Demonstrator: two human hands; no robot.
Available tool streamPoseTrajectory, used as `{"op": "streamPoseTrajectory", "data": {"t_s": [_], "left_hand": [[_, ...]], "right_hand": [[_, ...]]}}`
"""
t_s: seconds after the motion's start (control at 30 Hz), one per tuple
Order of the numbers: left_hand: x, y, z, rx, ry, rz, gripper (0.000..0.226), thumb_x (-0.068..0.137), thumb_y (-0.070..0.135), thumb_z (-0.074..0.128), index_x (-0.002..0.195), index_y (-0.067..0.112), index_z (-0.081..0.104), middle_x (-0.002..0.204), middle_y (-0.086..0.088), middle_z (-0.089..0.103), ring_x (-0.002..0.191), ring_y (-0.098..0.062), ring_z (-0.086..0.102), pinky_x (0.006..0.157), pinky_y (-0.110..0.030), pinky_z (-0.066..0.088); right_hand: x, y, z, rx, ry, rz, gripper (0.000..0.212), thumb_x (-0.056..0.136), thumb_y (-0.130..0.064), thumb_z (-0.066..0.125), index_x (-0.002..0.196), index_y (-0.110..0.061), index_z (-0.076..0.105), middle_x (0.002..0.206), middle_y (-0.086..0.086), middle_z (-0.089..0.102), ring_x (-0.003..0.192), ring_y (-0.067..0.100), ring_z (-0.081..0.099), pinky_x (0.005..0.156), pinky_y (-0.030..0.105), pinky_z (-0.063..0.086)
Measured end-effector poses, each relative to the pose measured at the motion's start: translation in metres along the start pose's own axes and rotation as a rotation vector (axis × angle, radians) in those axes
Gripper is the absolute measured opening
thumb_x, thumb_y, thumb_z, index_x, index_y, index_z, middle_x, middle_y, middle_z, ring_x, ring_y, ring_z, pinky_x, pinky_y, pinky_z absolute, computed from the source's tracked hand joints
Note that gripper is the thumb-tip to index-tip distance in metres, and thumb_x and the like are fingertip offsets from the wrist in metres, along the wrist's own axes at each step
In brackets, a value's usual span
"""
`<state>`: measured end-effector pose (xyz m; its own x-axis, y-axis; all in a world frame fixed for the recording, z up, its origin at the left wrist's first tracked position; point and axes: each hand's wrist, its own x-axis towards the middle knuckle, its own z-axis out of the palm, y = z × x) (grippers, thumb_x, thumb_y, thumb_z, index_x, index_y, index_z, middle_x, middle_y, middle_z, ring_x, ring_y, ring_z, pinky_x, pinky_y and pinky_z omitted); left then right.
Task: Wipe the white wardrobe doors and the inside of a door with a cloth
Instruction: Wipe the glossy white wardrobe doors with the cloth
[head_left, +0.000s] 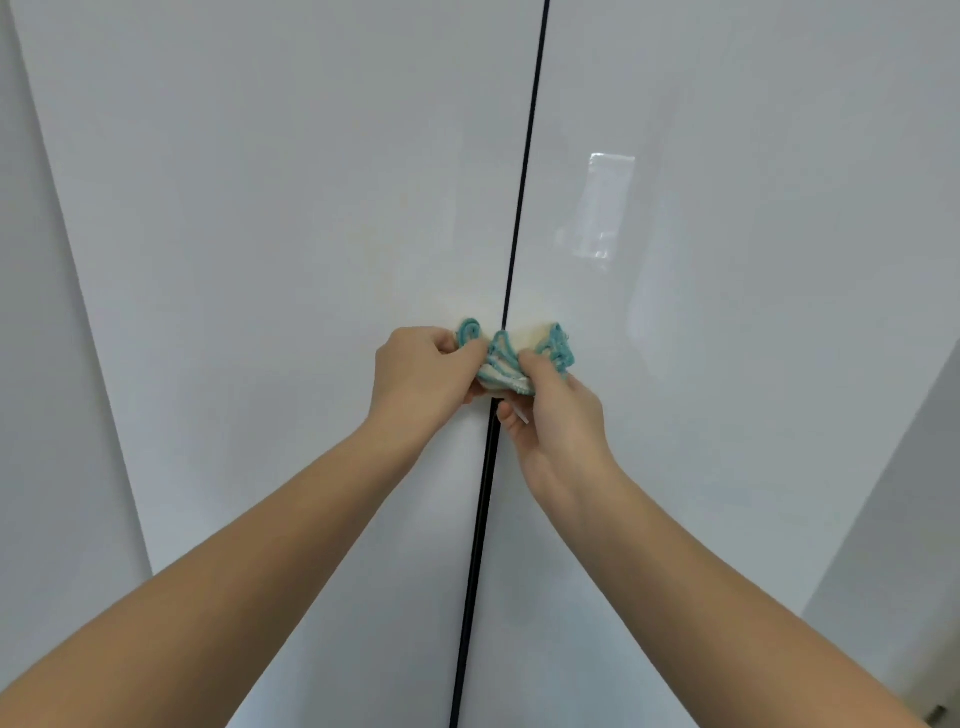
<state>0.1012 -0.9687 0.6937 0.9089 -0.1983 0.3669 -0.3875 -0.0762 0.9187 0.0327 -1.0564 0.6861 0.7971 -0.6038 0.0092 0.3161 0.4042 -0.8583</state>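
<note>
Two hands hold one small bunched cream cloth with teal stitched edge (511, 358) in front of the dark gap (519, 208) between two glossy white wardrobe doors (311, 208). The left hand (421, 376) and the right hand (558, 421) both pinch it with curled fingers.

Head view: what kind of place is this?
Probably a room in a home, close before a wardrobe: a glossy white left door and a matching right door meet at a thin dark gap, and the left hand and right hand hold a cream cloth with teal edging.
</note>
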Motion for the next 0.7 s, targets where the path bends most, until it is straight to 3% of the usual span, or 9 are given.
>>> {"op": "streamPoseTrajectory", "data": {"t_s": [0.2, 0.43, 0.57, 0.7], "left_hand": [[-0.026, 0.008, 0.008, -0.217, -0.121, 0.094, 0.011, 0.09, 0.015, 0.064, 0.094, 0.008, 0.071, 0.087, -0.006, 0.075, 0.085, -0.019, 0.073, 0.077, -0.035, 0.061], [-0.111, -0.012, 0.069, -0.6, -0.29, -0.173, 0.021, 0.096, 0.018, 0.058, 0.099, 0.001, 0.068, 0.094, -0.012, 0.075, 0.089, -0.021, 0.073, 0.071, -0.028, 0.059], [-0.151, -0.017, 0.121, -0.69, -0.442, -0.238, 0.015, 0.095, 0.011, 0.057, 0.099, 0.005, 0.07, 0.099, -0.011, 0.072, 0.096, -0.021, 0.07, 0.078, -0.03, 0.057], [-0.189, -0.007, 0.179, -0.714, -0.599, -0.284, 0.023, 0.089, 0.009, 0.062, 0.11, 0.004, 0.068, 0.106, -0.011, 0.072, 0.1, -0.021, 0.069, 0.083, -0.032, 0.057]], "right_hand": [[-0.02, -0.004, -0.03, 0.021, -0.076, -0.223, 0.017, 0.094, -0.014, 0.06, 0.11, -0.016, 0.064, 0.101, 0.001, 0.071, 0.087, 0.011, 0.068, 0.072, 0.028, 0.052], [-0.071, 0.004, -0.127, 0.09, 0.027, -0.312, 0.026, 0.094, -0.007, 0.054, 0.119, -0.009, 0.059, 0.111, 0.009, 0.068, 0.104, 0.022, 0.066, 0.089, 0.038, 0.052], [-0.09, -0.015, -0.188, 0.22, 0.116, -0.322, 0.025, 0.095, -0.006, 0.051, 0.116, -0.013, 0.062, 0.114, 0.009, 0.066, 0.108, 0.023, 0.064, 0.092, 0.039, 0.051], [-0.1, -0.041, -0.248, 0.389, 0.208, -0.291, 0.039, 0.092, -0.013, 0.053, 0.131, -0.008, 0.055, 0.127, 0.013, 0.063, 0.118, 0.025, 0.061, 0.099, 0.041, 0.049]]}}
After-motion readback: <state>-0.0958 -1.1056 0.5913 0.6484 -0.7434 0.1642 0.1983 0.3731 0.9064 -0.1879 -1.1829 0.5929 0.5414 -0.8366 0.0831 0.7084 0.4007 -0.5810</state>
